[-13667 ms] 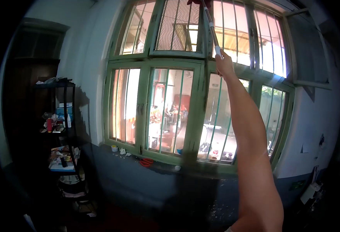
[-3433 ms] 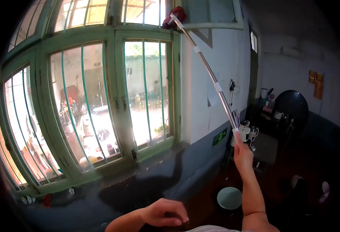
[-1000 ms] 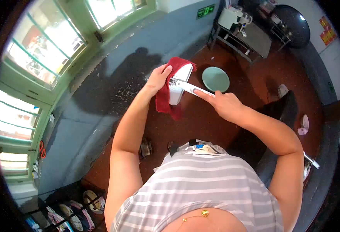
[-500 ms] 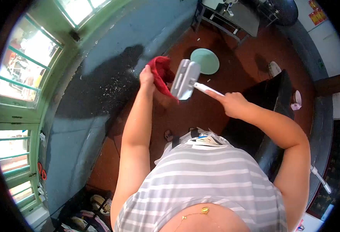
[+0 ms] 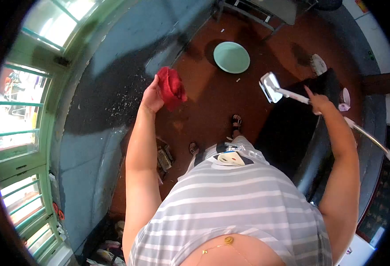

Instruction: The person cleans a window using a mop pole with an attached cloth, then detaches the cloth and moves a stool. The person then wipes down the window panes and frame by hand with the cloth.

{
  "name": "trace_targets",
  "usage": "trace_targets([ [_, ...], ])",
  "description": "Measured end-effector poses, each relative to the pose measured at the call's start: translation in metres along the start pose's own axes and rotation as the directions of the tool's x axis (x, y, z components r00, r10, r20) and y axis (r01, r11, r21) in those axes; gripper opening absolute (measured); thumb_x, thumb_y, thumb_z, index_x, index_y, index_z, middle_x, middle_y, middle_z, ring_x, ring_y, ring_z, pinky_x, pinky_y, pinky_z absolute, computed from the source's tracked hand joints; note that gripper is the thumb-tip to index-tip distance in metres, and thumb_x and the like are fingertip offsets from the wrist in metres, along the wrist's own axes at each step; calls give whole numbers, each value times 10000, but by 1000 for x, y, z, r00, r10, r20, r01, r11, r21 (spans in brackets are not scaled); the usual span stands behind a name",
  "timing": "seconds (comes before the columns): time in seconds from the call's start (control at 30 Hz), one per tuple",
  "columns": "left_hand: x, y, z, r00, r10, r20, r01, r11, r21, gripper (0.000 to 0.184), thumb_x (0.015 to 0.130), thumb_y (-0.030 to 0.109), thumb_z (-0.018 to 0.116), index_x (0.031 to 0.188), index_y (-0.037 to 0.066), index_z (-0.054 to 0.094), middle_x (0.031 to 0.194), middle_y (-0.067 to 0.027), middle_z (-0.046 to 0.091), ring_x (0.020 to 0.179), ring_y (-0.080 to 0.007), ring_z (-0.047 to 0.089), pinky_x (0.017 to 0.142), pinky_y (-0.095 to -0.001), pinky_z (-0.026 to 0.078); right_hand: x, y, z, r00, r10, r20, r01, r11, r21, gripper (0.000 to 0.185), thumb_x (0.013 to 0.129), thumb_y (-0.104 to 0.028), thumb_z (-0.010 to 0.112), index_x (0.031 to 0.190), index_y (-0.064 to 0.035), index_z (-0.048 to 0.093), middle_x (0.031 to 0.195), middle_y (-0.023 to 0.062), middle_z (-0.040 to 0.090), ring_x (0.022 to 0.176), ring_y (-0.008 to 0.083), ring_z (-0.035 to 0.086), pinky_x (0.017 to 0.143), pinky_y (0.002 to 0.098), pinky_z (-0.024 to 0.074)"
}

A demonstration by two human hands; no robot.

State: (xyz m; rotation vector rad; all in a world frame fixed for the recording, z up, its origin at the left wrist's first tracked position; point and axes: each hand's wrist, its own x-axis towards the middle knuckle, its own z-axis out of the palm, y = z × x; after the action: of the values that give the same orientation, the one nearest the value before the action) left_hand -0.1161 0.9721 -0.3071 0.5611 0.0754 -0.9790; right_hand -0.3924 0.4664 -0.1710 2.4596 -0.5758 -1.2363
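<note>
My left hand (image 5: 152,96) is closed on a bunched red cloth (image 5: 172,88), held out in front of the dark wall on the left. My right hand (image 5: 321,104) grips the white pole of a long-handled squeegee (image 5: 272,88), its index finger pointing away from the pole. The squeegee's flat white head hangs over the floor beside a black bench-like surface, well apart from the cloth. Behind my right hand the pole runs back past my forearm, toward the lower right.
A pale green basin (image 5: 231,57) sits on the red-brown floor (image 5: 208,95) ahead. Green-framed barred windows (image 5: 24,119) line the blue wall at left. The black surface (image 5: 288,119) stands at right, and a table (image 5: 279,11) at the far end.
My right hand has drawn the squeegee to the right, away from the cloth. My left hand has shifted slightly left, and the cloth is now more bunched. The view has tilted a little.
</note>
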Motion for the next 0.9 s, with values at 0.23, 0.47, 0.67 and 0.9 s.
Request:
trace_targets([
  [0.23, 73, -25, 32, 973, 94, -211, -93, 996, 16, 465, 947, 377, 348, 1295, 72, 392, 1329, -95, 425, 1220, -272, 405, 1048, -425, 272, 136, 112, 68, 961, 22, 277, -50, 994, 97, 160, 744, -47, 587, 846, 74, 604, 894, 223, 599, 788, 323, 610, 613, 415, 480],
  [0.47, 152, -87, 68, 869, 202, -453, -188, 979, 75, 523, 937, 390, 367, 1324, 40, 337, 1366, -115, 368, 1252, -277, 352, 1055, -424, 268, 269, 208, 71, 794, -65, 604, 85, 996, -5, 244, 740, -146, 628, 922, 16, 645, 910, 153, 652, 828, 285, 641, 696, 398, 512],
  [0.67, 191, -112, 89, 884, 190, -428, -174, 982, 77, 529, 935, 390, 367, 1321, 29, 336, 1355, -129, 376, 1245, -289, 358, 1059, -436, 265, 363, 261, 135, 941, -97, 323, 60, 991, 123, 243, 764, -22, 541, 994, -22, 619, 1011, 175, 614, 915, 325, 607, 743, 404, 502],
  [0.9, 211, -125, 124, 815, 151, -560, -165, 986, 25, 546, 942, 402, 324, 1330, 17, 316, 1376, -146, 345, 1270, -300, 324, 1072, -450, 238, 415, 272, 179, 963, -186, 193, 182, 983, 39, 429, 837, -148, 474, 1264, -125, 445, 1037, 154, 614, 984, 308, 586, 895, 428, 405],
])
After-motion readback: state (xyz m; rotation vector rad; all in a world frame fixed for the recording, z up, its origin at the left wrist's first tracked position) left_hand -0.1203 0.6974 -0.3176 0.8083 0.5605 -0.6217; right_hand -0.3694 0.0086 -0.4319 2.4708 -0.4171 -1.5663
